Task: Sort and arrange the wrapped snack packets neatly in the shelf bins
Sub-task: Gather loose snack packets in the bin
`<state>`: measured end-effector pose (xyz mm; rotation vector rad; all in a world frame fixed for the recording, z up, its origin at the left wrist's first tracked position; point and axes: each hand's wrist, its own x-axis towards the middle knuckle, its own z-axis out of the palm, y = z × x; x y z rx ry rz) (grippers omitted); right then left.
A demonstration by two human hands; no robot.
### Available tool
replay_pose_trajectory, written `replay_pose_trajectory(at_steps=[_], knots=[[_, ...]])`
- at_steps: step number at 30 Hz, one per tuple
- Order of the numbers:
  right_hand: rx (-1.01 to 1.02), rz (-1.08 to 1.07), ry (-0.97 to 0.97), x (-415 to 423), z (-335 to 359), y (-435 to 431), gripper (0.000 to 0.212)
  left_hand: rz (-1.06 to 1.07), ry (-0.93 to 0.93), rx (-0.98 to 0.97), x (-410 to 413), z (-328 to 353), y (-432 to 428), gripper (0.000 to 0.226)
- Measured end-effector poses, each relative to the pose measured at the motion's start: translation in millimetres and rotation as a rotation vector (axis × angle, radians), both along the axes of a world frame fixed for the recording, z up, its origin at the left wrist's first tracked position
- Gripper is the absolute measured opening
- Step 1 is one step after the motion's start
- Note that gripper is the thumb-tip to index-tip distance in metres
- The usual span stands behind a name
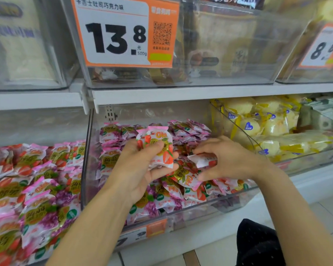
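Shop shelving point(181, 93) carries a clear bin point(227, 203). Heaped snack packets point(183, 129) fill it. Above the bin's middle, the left hand point(140, 169) grips a strawberry stack point(156, 146). Toward the bin's right, the right hand point(231, 160) pinches a single packet point(202, 160). Gathering looks underway; next, that packet probably wants squaring onto the stack.

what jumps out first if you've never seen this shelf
The big orange price tag reading 13.8 dominates top centre. Below it, the left grip holds up a strawberry packet over the clear middle bin of pink packets, while the right grip pinches a white packet beside it.
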<state>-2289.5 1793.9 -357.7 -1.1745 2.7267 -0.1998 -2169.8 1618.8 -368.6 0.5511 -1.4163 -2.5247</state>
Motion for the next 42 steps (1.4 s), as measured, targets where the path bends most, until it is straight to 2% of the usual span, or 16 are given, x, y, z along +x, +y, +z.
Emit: replay_pose_trajectory(at_steps=[2, 6, 9, 11, 15, 18, 21, 24, 27, 31, 34, 35, 37, 40, 42], knots=[[-0.018, 0.030, 0.044, -0.7, -0.6, -1.2, 0.062, -0.018, -0.003, 0.002, -1.1, -0.5, 4.0, 0.023], [-0.325, 0.006, -0.007, -2.4, -1.9, 0.6, 0.027, 0.017, -0.006, 0.022, -4.5, -0.5, 6.7, 0.013], [-0.588, -0.011, -0.016, 4.2, 1.6, -2.5, 0.024, 0.037, -0.004, 0.068, -6.4, -1.3, 6.9, 0.017], [-0.691, -0.025, -0.036, 9.9, 5.2, -7.1, 0.025, 0.044, 0.012, 0.080, -7.2, -2.1, 6.3, 0.019], [-0.744, -0.056, -0.247, 15.3, 6.4, -14.8, 0.019, 0.071, 0.036, -0.002, -7.1, -3.0, 6.8, 0.021], [-0.740, -0.029, -0.485, 20.2, 9.9, -14.8, 0.033, 0.111, 0.029, -0.111, -7.3, -5.0, 6.3, 0.011], [-0.724, 0.009, -0.549, 21.4, 11.1, -13.7, 0.036, 0.121, 0.006, -0.229, -6.6, -7.0, 3.8, 0.012], [-0.882, 0.012, -0.649, 23.2, 9.1, -20.5, 0.029, 0.045, 0.018, -0.249, -4.9, -6.3, 5.6, 0.022], [-0.935, 0.017, -0.617, 25.2, 6.1, -28.6, 0.027, -0.053, 0.035, -0.203, -2.7, -4.3, 9.9, 0.021], [-0.941, -0.028, -0.505, 24.6, -0.4, -35.2, 0.032, -0.138, 0.048, -0.198, -0.2, -4.8, 9.1, 0.044], [-0.986, -0.095, -0.491, 21.5, -5.1, -37.8, 0.028, -0.035, 0.036, -0.188, -1.3, -6.3, 6.6, 0.030], [-0.955, -0.118, -0.440, 19.1, -6.1, -37.3, 0.022, 0.026, 0.037, -0.171, -2.1, -6.2, 5.0, 0.025], [-0.711, -0.127, -0.225, 14.2, -9.3, -33.9, 0.019, 0.128, 0.045, -0.151, -3.9, -5.7, 1.3, 0.021], [-0.208, -0.019, 0.020, 14.8, -18.7, -35.0, 0.036, 0.178, 0.051, -0.103, -4.7, -7.8, -2.7, 0.018], [-0.007, 0.071, 0.187, 16.7, -24.7, -40.6, 0.046, 0.156, 0.048, -0.065, -5.3, -9.6, -1.6, 0.017]])
